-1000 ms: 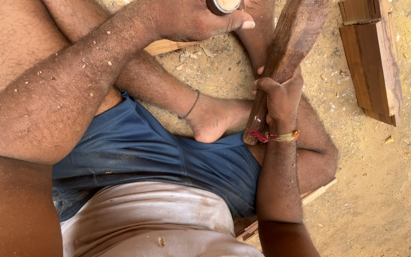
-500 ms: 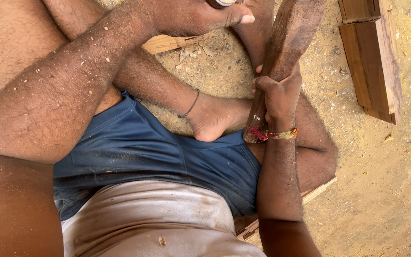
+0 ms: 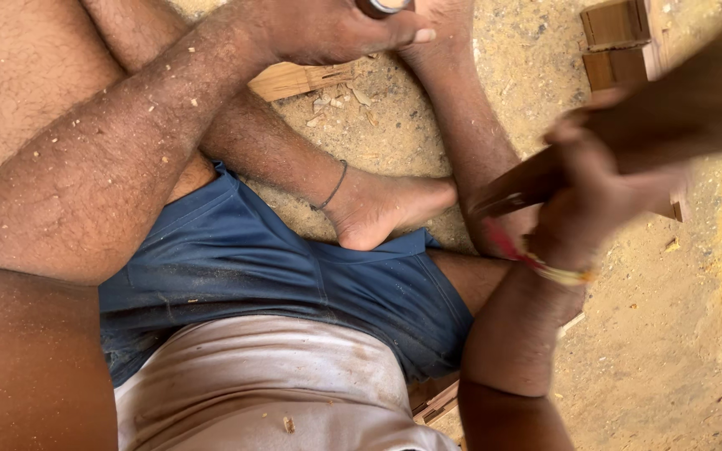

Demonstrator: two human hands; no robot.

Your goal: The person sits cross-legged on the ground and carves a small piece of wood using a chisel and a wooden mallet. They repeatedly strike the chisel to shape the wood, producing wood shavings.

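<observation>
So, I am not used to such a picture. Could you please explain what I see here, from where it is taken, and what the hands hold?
The picture comes from a camera worn on a person's head, looking straight down, so you see the person's own body from above. The person sits cross-legged on sandy ground strewn with wood chips, wearing blue shorts and a pale shirt. The right hand, with a red and yellow wrist thread, has its grip closed on a long dark piece of wood, which is blurred by motion. The left hand, at the top edge, grips a round metal-rimmed object that is mostly cut off. A wooden block lies below that hand, and a wooden frame lies at the upper right.
</observation>
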